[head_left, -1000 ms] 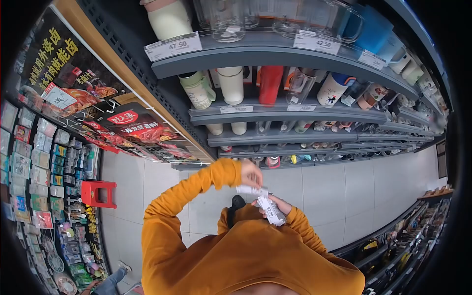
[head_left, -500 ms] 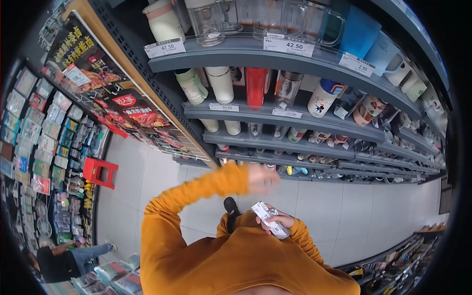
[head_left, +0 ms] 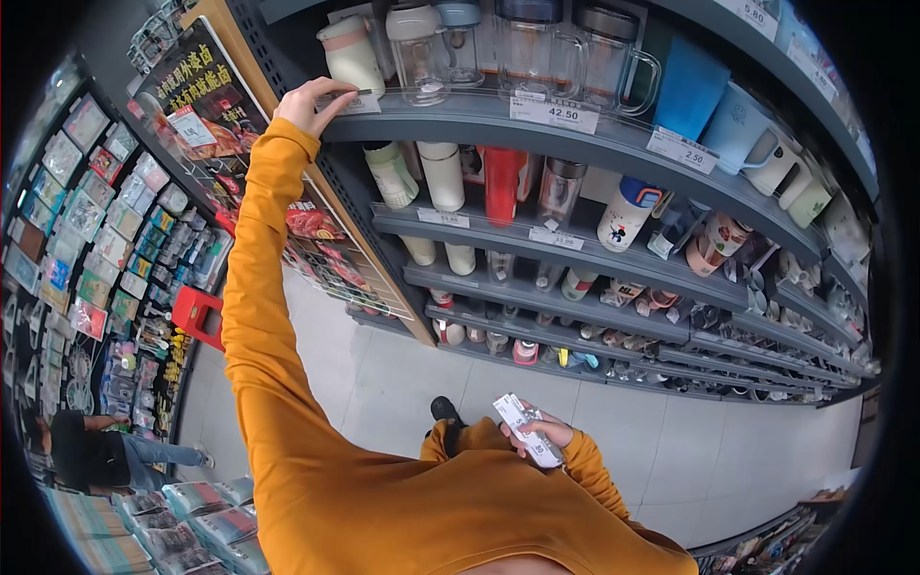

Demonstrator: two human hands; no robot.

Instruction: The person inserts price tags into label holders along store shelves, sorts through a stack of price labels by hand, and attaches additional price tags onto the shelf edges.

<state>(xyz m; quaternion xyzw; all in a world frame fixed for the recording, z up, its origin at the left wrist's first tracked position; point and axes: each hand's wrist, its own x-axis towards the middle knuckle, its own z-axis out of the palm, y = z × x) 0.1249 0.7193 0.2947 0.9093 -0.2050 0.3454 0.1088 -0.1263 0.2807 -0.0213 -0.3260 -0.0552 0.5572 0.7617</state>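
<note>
My left hand (head_left: 311,105) is stretched up to the left end of the upper shelf. Its thumb and fingers close on a white price tag (head_left: 359,103) at the shelf's front edge, partly covering it. Just behind the fingers stands a cream bottle with a pink lid (head_left: 349,53). Down in front of my body, my right hand (head_left: 546,431) grips a stack of white price tags (head_left: 527,429), with printed numbers facing up.
Glass mugs (head_left: 418,57) and a blue pitcher (head_left: 688,96) line the upper shelf, with another price tag (head_left: 554,112) below them. Lower shelves hold bottles. A rack of food packets (head_left: 196,86) hangs at left, near a red stool (head_left: 199,316). Another person (head_left: 96,450) stands lower left.
My left hand has swung from in front of my body up and left to the price tag on the upper shelf. My right hand still holds its stack.
</note>
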